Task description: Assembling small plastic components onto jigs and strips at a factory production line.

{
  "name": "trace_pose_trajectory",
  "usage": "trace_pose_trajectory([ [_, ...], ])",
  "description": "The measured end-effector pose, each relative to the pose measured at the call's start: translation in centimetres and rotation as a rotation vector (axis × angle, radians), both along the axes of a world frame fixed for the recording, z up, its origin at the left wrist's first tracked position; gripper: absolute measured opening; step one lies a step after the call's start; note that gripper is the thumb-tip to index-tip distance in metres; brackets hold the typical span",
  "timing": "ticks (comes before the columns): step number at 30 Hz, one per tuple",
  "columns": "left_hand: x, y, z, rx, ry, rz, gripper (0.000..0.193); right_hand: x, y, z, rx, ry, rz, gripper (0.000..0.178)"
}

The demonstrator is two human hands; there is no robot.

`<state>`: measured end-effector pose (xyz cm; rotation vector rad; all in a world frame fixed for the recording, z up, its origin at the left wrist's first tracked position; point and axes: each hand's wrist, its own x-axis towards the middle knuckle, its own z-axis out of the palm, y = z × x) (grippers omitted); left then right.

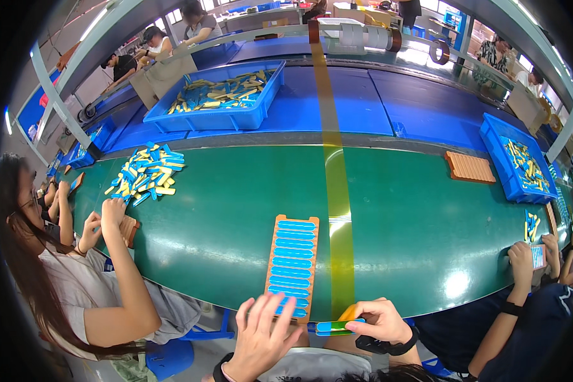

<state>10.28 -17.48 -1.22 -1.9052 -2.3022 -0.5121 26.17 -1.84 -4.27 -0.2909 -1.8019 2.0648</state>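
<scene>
An orange grooved tray [273,254] lies lengthwise near the table's front edge, its slots filled with several flat blue rounded pieces [291,253]. Over its near end hovers my left hand [261,334], open, fingers spread; whether the fingertips touch the tray, I cannot tell. Just to the right, my right hand [385,323] is closed, thumb on top of a blue strip [328,327] at the table edge. Beside its fingers is an orange-yellow curl [348,312], apparently tape. A long amber tape band [339,242] runs from the far rail down the table to this spot.
A heap of blue and yellow pieces [148,173] lies at left on the green table [229,184]. Blue bins [235,121] [516,181] hold more. An orange tray [470,167] lies at right. Tape rolls [363,37] hang on the far rail. Co-workers sit close on both sides.
</scene>
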Motion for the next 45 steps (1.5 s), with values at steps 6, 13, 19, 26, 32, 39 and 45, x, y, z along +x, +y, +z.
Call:
trace_pose_trajectory([
  [6,-0.7,-0.1,-1.1,-0.052,0.062,-0.117,0.046,0.2,-0.2,0.0,-0.010,-0.007,-0.020,0.007],
  [13,-0.9,-0.4,-1.5,-0.071,0.088,-0.127,0.046,0.8,0.0,0.2,-0.052,-0.060,0.037,0.005],
  [19,-1.6,0.0,-1.7,-0.042,0.106,-0.153,0.045,0.6,-0.3,0.0,-0.088,-0.080,0.030,0.005],
  [26,-2.1,-0.7,-2.4,-0.043,0.270,-0.178,0.047,0.8,-0.2,0.1,-0.086,-0.118,0.028,0.005],
  [32,-2.1,-0.7,-2.8,-0.042,0.232,-0.173,0.046,0.3,-0.3,0.0,0.000,-0.041,-0.025,0.004],
  [39,-2.1,-0.2,-2.8,0.031,0.061,-0.204,0.052,0.7,-1.0,-0.5,-0.008,-0.072,-0.052,0.003],
  [45,-3.7,-0.9,-2.4,0.024,-0.398,0.123,0.066,-0.3,-3.8,0.3,-0.102,-0.009,-0.212,0.006],
])
